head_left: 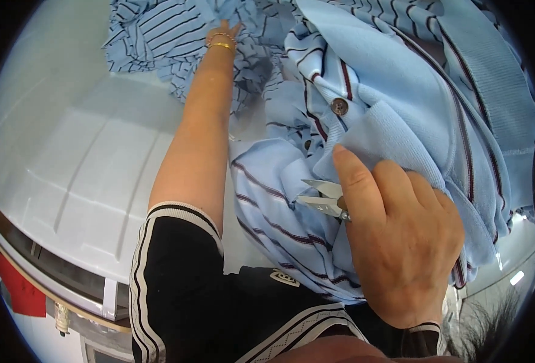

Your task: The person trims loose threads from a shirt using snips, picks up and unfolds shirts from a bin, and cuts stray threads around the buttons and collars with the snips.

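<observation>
My left arm stretches far forward, and my left hand (224, 31) reaches into a pile of blue striped fabric pieces (170, 30) at the top. Most of its fingers are lost among the cloth, so its grip does not show. In my right hand (400, 224) is a small pair of thread snips (323, 196), blades parted and pointing left. Under and around that hand lies a light blue knit garment (394, 91) with dark striped bands. A brown button (339, 106) shows on it, just beyond my right fingertips.
A glossy white table (92, 163) spreads out on the left, its curved edge running along the lower left. Below it are a red item (20, 290) and a metal frame. The bulky garment fills the right side and hangs toward me.
</observation>
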Demonstrator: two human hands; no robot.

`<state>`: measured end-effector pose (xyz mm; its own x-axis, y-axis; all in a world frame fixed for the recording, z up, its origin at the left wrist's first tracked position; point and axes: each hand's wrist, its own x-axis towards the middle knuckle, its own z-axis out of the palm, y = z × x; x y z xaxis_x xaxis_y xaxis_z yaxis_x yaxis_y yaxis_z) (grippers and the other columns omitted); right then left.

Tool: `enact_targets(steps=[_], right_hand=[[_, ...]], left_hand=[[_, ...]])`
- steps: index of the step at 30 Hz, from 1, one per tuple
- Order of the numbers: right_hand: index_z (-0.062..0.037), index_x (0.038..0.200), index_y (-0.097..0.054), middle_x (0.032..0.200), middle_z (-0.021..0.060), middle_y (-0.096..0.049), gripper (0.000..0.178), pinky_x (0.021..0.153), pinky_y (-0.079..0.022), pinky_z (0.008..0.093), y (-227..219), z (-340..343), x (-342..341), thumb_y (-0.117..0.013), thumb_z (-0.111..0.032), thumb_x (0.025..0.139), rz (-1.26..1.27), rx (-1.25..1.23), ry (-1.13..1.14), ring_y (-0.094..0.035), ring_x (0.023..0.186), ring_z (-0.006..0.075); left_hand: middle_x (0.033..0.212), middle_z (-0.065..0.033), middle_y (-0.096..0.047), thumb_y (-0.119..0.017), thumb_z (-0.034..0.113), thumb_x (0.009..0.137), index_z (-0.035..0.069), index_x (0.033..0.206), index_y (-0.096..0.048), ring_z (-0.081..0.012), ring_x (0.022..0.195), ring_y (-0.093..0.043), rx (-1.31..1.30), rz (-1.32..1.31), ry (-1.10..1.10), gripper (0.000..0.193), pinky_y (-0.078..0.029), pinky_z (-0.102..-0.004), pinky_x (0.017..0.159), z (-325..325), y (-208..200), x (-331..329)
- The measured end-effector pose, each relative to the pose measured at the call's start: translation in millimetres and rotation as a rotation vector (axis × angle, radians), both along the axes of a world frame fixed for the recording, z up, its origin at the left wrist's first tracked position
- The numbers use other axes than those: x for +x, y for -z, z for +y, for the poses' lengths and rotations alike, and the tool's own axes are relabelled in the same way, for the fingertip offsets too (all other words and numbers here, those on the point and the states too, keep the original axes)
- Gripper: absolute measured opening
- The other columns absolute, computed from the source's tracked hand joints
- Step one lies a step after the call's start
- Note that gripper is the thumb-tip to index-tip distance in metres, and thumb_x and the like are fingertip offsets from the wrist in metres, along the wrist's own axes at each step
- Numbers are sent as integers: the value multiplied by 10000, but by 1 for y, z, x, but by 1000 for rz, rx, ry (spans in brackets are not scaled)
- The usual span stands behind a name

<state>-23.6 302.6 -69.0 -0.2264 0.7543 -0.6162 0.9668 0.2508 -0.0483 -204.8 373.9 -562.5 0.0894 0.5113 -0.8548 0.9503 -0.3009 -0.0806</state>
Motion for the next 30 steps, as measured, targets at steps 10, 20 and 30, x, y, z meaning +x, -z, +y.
enact_targets(steps=[10,20,30], right_hand=[[-114,1013,-616,723,13,-479,282,576,-430,326,-33,2,1,-597,-106,733,41,53,-35,-548,677,181],[-71,827,-512,708,51,-481,142,574,-413,326,-20,-37,23,-570,-32,703,368,430,-112,-556,671,213],[-63,791,-574,711,112,-637,94,544,-495,413,20,-22,24,-626,-65,713,625,572,75,-667,700,293]], left_hand=[[1212,-139,-620,-652,174,852,104,1179,-622,-272,1088,-630,7,-24,64,337,-528,-365,889,-27,-35,-7],[1084,-111,-673,-727,278,718,120,1098,-632,-272,1023,-658,210,-51,8,422,-538,-377,826,-64,-176,-27],[1106,-110,-662,-692,238,706,141,1116,-600,-320,984,-661,368,8,41,431,-534,-419,810,-61,-362,-13]])
